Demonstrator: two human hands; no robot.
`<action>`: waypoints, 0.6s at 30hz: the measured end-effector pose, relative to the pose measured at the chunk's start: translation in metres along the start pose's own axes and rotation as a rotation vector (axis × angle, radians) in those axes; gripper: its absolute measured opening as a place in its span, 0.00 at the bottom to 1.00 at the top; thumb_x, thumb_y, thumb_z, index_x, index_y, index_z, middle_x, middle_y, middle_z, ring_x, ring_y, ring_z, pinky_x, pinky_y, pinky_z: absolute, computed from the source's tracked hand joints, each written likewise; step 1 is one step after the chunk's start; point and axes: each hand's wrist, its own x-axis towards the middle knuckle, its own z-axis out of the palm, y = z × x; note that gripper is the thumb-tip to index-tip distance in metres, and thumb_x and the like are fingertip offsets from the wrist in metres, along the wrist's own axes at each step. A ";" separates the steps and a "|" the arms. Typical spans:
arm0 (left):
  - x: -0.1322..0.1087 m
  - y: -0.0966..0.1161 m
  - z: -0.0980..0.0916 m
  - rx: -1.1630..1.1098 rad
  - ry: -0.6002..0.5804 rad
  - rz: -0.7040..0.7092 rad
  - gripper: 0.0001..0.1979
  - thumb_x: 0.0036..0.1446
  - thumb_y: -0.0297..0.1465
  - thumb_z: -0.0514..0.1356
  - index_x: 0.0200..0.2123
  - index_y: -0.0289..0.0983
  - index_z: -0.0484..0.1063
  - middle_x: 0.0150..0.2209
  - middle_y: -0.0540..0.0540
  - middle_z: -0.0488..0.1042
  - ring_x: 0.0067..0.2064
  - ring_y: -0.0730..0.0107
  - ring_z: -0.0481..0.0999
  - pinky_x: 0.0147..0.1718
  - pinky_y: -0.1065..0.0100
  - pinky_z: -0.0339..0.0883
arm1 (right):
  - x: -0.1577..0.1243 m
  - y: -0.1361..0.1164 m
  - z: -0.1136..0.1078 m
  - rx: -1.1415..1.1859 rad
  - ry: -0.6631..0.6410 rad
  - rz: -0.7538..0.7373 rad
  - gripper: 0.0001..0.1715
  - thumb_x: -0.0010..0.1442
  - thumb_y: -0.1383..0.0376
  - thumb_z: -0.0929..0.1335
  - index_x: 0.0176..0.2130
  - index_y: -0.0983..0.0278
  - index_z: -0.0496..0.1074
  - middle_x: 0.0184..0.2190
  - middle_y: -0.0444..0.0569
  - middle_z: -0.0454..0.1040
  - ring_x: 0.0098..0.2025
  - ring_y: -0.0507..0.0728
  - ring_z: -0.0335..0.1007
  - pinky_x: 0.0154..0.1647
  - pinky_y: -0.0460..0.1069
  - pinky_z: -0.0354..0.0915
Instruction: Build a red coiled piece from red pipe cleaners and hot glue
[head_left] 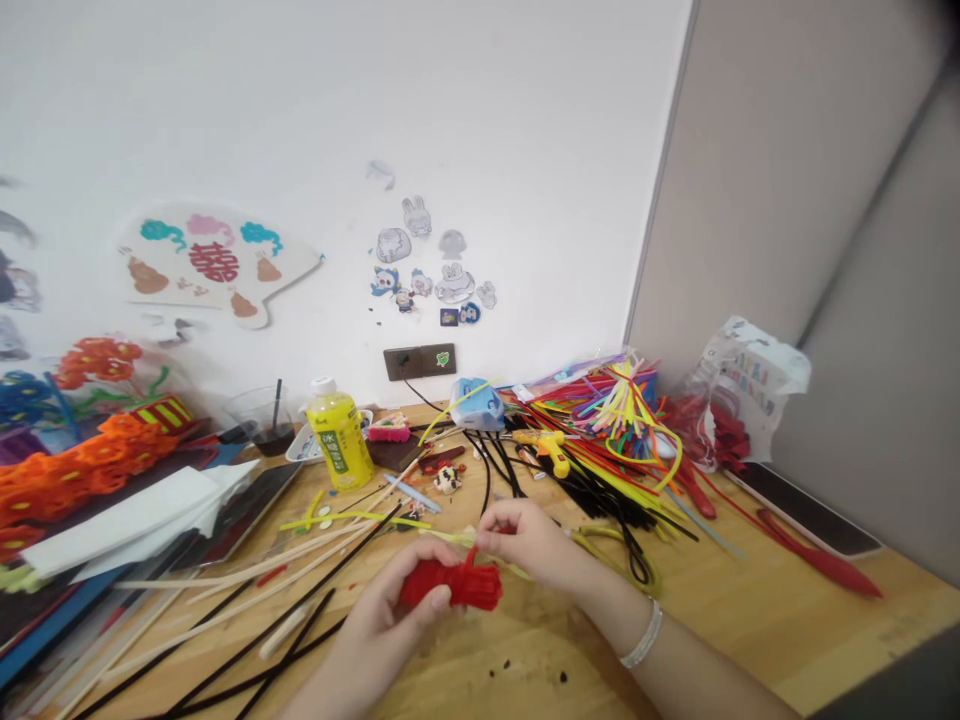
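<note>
My left hand (382, 610) is curled around a red fuzzy bundle of pipe cleaners (450, 583) low in the middle of the wooden table (750, 610). My right hand (525, 545), with a pale bracelet on its wrist, pinches the top of that same bundle with thumb and fingertips. Both hands are closed on it, just above the table top. A thin yellow-green stem (352, 520) lies just behind the hands.
Black and cream sticks (247, 610) fan out at the left. A yellow drink bottle (339, 435), a yellow glue gun (551, 445) and a heap of coloured pipe cleaners (615, 420) lie behind. Orange flower pieces (75, 465) sit far left, a plastic bag (750, 385) right.
</note>
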 end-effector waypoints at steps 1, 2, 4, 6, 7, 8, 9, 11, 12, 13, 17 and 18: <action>0.000 -0.001 -0.001 0.008 0.032 0.008 0.13 0.49 0.42 0.62 0.33 0.39 0.71 0.33 0.47 0.74 0.38 0.63 0.73 0.38 0.68 0.67 | 0.000 0.001 0.005 0.023 -0.002 0.016 0.15 0.48 0.56 0.70 0.24 0.67 0.71 0.20 0.40 0.65 0.22 0.48 0.56 0.24 0.43 0.53; 0.000 -0.002 -0.002 0.015 0.067 0.014 0.13 0.49 0.42 0.62 0.33 0.39 0.71 0.33 0.47 0.74 0.38 0.63 0.74 0.37 0.68 0.68 | -0.001 0.002 0.011 0.043 -0.003 0.033 0.17 0.49 0.55 0.69 0.24 0.67 0.70 0.19 0.40 0.64 0.22 0.48 0.56 0.23 0.43 0.53; 0.001 -0.005 -0.003 0.034 0.143 0.023 0.13 0.49 0.42 0.61 0.34 0.40 0.70 0.34 0.47 0.74 0.39 0.63 0.74 0.39 0.68 0.68 | -0.002 0.004 0.022 0.076 0.000 0.062 0.18 0.49 0.53 0.68 0.25 0.67 0.70 0.18 0.40 0.63 0.20 0.47 0.54 0.21 0.43 0.51; 0.002 -0.009 -0.004 0.072 0.208 0.036 0.14 0.50 0.41 0.60 0.37 0.40 0.70 0.38 0.46 0.74 0.42 0.61 0.73 0.42 0.66 0.67 | -0.006 0.006 0.033 0.111 0.018 0.062 0.17 0.51 0.54 0.68 0.26 0.67 0.71 0.20 0.41 0.65 0.21 0.48 0.55 0.22 0.43 0.52; 0.003 -0.011 -0.005 0.098 0.233 0.045 0.14 0.51 0.41 0.60 0.39 0.40 0.70 0.40 0.45 0.74 0.44 0.60 0.73 0.44 0.64 0.67 | -0.008 0.007 0.037 0.135 0.035 0.046 0.16 0.52 0.55 0.67 0.27 0.66 0.71 0.22 0.42 0.66 0.23 0.49 0.57 0.24 0.43 0.53; 0.003 -0.014 -0.004 0.129 0.256 0.061 0.14 0.52 0.40 0.59 0.40 0.40 0.70 0.41 0.44 0.74 0.46 0.60 0.72 0.46 0.63 0.66 | -0.010 0.008 0.042 0.141 0.039 0.017 0.15 0.53 0.57 0.66 0.27 0.66 0.71 0.23 0.43 0.68 0.25 0.50 0.59 0.26 0.43 0.55; 0.004 -0.015 -0.004 0.167 0.279 0.084 0.14 0.52 0.39 0.59 0.41 0.40 0.70 0.42 0.44 0.74 0.46 0.59 0.72 0.47 0.61 0.65 | -0.013 0.010 0.046 0.127 0.038 -0.015 0.14 0.55 0.58 0.65 0.28 0.66 0.71 0.25 0.44 0.68 0.27 0.51 0.60 0.27 0.44 0.56; 0.005 -0.018 -0.003 0.266 0.307 0.143 0.13 0.53 0.36 0.58 0.41 0.40 0.70 0.42 0.43 0.74 0.47 0.57 0.72 0.49 0.59 0.64 | -0.019 0.012 0.053 0.005 0.029 -0.047 0.13 0.57 0.62 0.63 0.26 0.66 0.70 0.23 0.44 0.67 0.27 0.51 0.60 0.28 0.44 0.55; 0.005 -0.019 -0.003 0.323 0.305 0.175 0.12 0.53 0.35 0.57 0.41 0.40 0.70 0.42 0.42 0.74 0.47 0.57 0.72 0.49 0.58 0.64 | -0.022 0.012 0.055 -0.093 0.030 -0.051 0.12 0.58 0.65 0.62 0.25 0.66 0.69 0.23 0.43 0.67 0.26 0.51 0.60 0.27 0.44 0.55; 0.005 -0.020 -0.003 0.379 0.294 0.203 0.12 0.53 0.33 0.57 0.41 0.40 0.70 0.42 0.42 0.74 0.46 0.57 0.72 0.48 0.57 0.64 | -0.025 0.011 0.056 -0.201 0.033 -0.055 0.12 0.58 0.67 0.62 0.25 0.66 0.69 0.22 0.43 0.67 0.26 0.51 0.60 0.26 0.44 0.54; 0.005 -0.017 -0.002 0.537 0.210 0.262 0.11 0.55 0.30 0.54 0.42 0.40 0.69 0.39 0.41 0.75 0.43 0.56 0.73 0.44 0.57 0.67 | -0.034 -0.003 0.052 -0.611 0.021 -0.197 0.09 0.57 0.73 0.61 0.33 0.65 0.70 0.31 0.49 0.73 0.32 0.53 0.66 0.32 0.46 0.58; 0.005 -0.017 -0.001 0.554 0.190 0.271 0.11 0.55 0.29 0.54 0.42 0.40 0.69 0.39 0.41 0.75 0.43 0.57 0.73 0.43 0.58 0.68 | -0.035 -0.007 0.048 -0.711 0.024 -0.248 0.09 0.58 0.72 0.61 0.33 0.65 0.70 0.32 0.50 0.74 0.32 0.54 0.67 0.32 0.47 0.58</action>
